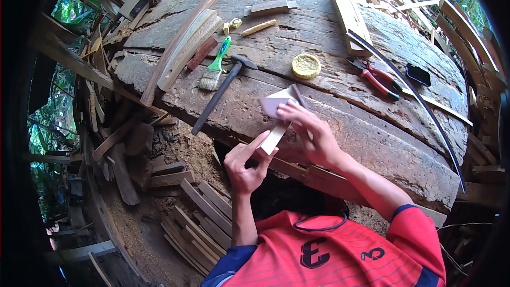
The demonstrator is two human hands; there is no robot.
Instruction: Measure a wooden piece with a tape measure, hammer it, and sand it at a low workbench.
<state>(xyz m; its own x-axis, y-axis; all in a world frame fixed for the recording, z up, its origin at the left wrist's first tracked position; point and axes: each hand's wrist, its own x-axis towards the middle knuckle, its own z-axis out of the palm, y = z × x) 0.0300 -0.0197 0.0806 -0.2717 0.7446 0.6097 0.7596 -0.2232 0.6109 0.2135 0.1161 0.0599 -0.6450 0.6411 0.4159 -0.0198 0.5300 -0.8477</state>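
Note:
Near the front edge of the workbench (361,122), my left hand (246,166) grips the near end of a pale wooden block (273,140) between thumb and fingers. Over the block's far end, my right hand (316,137) holds a folded sheet that looks like sandpaper (272,105). One flap of it stands up, pale on one face and a little blurred; its contact with the wood is partly hidden by my fingers. A hammer (226,90) lies to the left of both hands, and a round yellowish disc (306,66) rests beyond them.
A green-handled brush (216,69), red-handled pliers (377,79), a black case (418,74) and a long thin dark strip (414,93) lie on the bench. Wood offcuts (183,53) lie at the left. Stacked slats (196,228) are on the sawdust-covered ground.

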